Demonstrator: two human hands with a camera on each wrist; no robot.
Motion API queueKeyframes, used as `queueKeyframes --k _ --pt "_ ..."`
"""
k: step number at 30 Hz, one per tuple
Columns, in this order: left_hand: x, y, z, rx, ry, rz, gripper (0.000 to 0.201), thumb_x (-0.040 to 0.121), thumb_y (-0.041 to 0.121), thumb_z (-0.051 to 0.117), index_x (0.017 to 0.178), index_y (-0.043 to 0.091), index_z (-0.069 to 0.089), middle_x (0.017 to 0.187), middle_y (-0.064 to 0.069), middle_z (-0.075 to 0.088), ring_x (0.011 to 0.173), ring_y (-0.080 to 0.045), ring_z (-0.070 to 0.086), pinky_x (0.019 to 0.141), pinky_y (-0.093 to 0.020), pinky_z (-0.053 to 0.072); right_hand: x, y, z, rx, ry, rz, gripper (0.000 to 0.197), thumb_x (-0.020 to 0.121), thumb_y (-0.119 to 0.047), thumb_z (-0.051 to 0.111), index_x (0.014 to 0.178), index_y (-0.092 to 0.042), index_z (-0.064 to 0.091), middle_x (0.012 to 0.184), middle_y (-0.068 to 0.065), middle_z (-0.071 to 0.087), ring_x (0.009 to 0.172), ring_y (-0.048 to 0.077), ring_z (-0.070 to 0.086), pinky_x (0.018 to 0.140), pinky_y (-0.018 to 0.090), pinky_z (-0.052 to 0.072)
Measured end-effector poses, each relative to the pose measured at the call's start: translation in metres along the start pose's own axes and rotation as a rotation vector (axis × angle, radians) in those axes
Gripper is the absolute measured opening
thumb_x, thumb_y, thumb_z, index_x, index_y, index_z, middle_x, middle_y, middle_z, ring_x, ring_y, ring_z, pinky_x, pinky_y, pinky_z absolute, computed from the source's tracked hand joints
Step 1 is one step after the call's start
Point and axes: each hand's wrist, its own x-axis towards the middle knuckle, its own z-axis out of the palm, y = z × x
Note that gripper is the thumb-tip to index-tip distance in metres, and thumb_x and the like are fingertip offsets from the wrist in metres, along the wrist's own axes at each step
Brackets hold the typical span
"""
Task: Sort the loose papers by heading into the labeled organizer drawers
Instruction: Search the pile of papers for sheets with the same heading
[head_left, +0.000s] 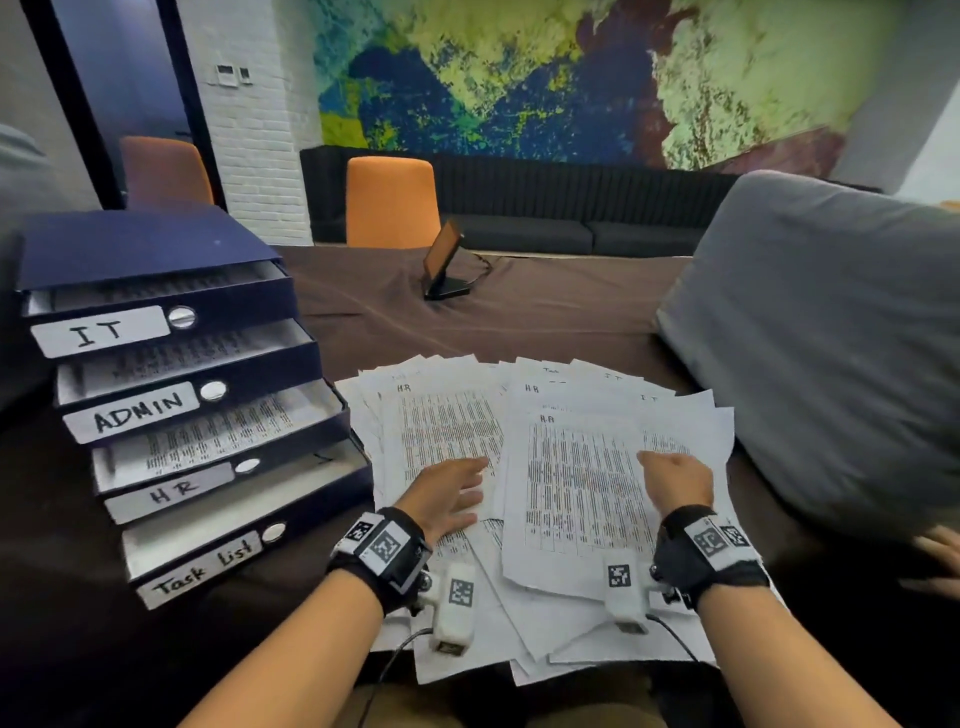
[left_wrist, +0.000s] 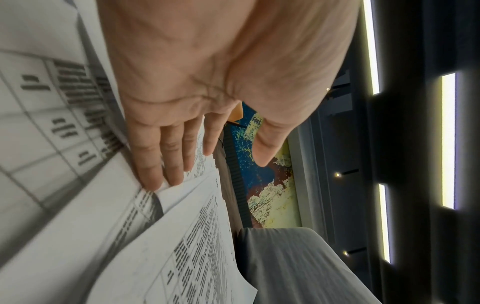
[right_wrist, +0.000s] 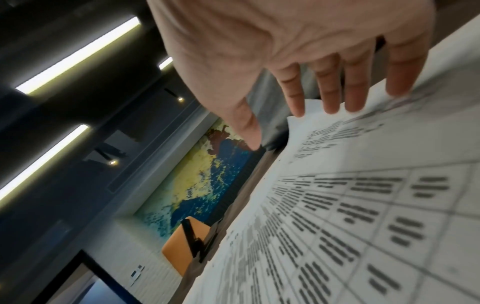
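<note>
Across the lower centre of the head view, a fanned spread of white printed sheets with table text (head_left: 447, 415) is laid on the dark brown cloth-covered worktop (head_left: 545, 312). Headings such as "HR" and "IT" are written at the tops of several sheets. The left hand (head_left: 449, 496) is laid flat on the left part of the spread, fingers straight and together, with the thumb held apart and off the paper in the left wrist view (left_wrist: 182, 98). The right hand (head_left: 678, 480) is set on the right part of the spread; in the right wrist view (right_wrist: 298, 51) its fingers are extended with the tips touching the paper, and nothing is gripped. A white sheet headed "HR" (head_left: 582, 483) lies uppermost between the two hands.

At the left of the frame, a dark blue four-drawer paper organizer (head_left: 156, 249) is stood just beside the spread, its drawers pulled out in steps and labelled "IT", "ADMIN", "HR" and "Task list" from top to bottom. Printed sheets are seen in the upper three drawers. A large grey cushion (head_left: 831, 338) is seen at the right, and a small dark tilted screen on a stand (head_left: 447, 265) at the centre, further back.
</note>
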Motion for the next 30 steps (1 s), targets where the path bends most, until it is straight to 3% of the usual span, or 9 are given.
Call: queueKeyframes --k 5,11,13,16,18,20,23,27,30 --pt "0.004 -0.002 0.022 0.029 -0.038 -0.05 0.056 0.094 0.029 0.069 0.141 0.01 0.045 0.136 -0.013 0.052 0.117 -0.029 0.06 0.096 -0.047 0.054 0.023 0.023 -0.02 -0.098 -0.125 0.18 0.076 0.076 -0.022 0.083 0.136 0.005 0.047 0.127 0.019 0.061 0.111 0.035 0.061 0.086 0.036 0.048" --pt "-0.003 -0.013 0.025 0.104 -0.028 -0.05 0.059 0.093 0.02 0.071 0.142 0.012 0.04 0.124 -0.014 0.063 0.097 -0.027 0.071 0.077 -0.038 0.06 0.006 0.043 -0.014 -0.267 -0.178 0.035 0.026 0.089 -0.009 0.063 0.11 0.004 0.067 0.087 0.01 0.066 0.076 0.024 0.061 0.057 0.025 0.043" --pt "-0.007 -0.015 0.02 0.083 -0.038 -0.055 0.055 0.093 0.017 0.072 0.138 0.012 0.041 0.118 -0.017 0.068 0.086 -0.026 0.071 0.071 -0.036 0.058 -0.001 0.051 -0.015 -0.284 -0.156 -0.035 0.022 0.089 -0.012 0.06 0.105 -0.002 0.071 0.085 0.007 0.068 0.076 0.024 0.063 0.066 0.028 0.051" --pt "-0.011 -0.019 0.014 0.071 -0.044 -0.063 0.053 0.091 0.015 0.074 0.135 0.011 0.045 0.117 -0.019 0.071 0.081 -0.025 0.071 0.066 -0.033 0.058 -0.009 0.058 -0.02 -0.308 -0.1 -0.092 0.034 0.087 -0.024 0.064 0.118 -0.011 0.065 0.109 0.007 0.069 0.097 0.03 0.065 0.085 0.033 0.05" --pt "-0.011 -0.021 0.014 0.105 -0.051 -0.069 0.052 0.09 0.017 0.075 0.133 0.011 0.047 0.117 -0.018 0.071 0.084 -0.027 0.072 0.069 -0.034 0.059 -0.012 0.057 -0.024 -0.306 -0.077 -0.114 0.028 0.084 -0.025 0.065 0.111 -0.016 0.065 0.107 0.006 0.07 0.094 0.029 0.065 0.081 0.033 0.049" --pt "-0.01 -0.023 0.018 0.146 -0.044 -0.069 0.05 0.09 0.021 0.075 0.132 0.012 0.049 0.114 -0.016 0.073 0.089 -0.028 0.073 0.071 -0.036 0.061 -0.009 0.054 -0.027 -0.262 -0.074 -0.142 0.005 0.084 -0.019 0.066 0.081 -0.016 0.065 0.081 0.004 0.068 0.073 0.025 0.062 0.069 0.031 0.048" --pt "-0.006 -0.025 0.026 0.178 -0.025 -0.056 0.038 0.093 0.019 0.071 0.127 0.009 0.056 0.109 -0.014 0.075 0.093 -0.03 0.075 0.075 -0.042 0.063 -0.003 0.056 -0.029 -0.169 -0.166 -0.139 0.029 0.086 -0.014 0.068 0.059 -0.012 0.056 0.056 0.004 0.055 0.053 0.021 0.052 0.057 0.028 0.041" --pt "-0.001 -0.029 0.032 0.195 0.107 0.039 0.02 0.09 -0.001 0.07 0.108 -0.001 0.063 0.111 -0.02 0.072 0.092 -0.031 0.073 0.079 -0.047 0.062 -0.004 0.054 -0.033 -0.201 -0.271 -0.11 0.035 0.094 -0.023 0.057 0.061 -0.012 0.057 0.062 0.008 0.053 0.057 0.021 0.05 0.058 0.029 0.037" --pt "-0.001 -0.031 0.032 0.261 0.209 0.071 0.015 0.09 0.005 0.072 0.099 -0.004 0.065 0.105 -0.023 0.072 0.083 -0.031 0.072 0.073 -0.045 0.063 -0.001 0.051 -0.039 -0.269 -0.194 -0.156 0.044 0.098 -0.027 0.049 0.056 -0.014 0.049 0.068 0.008 0.055 0.066 0.025 0.052 0.065 0.032 0.038"
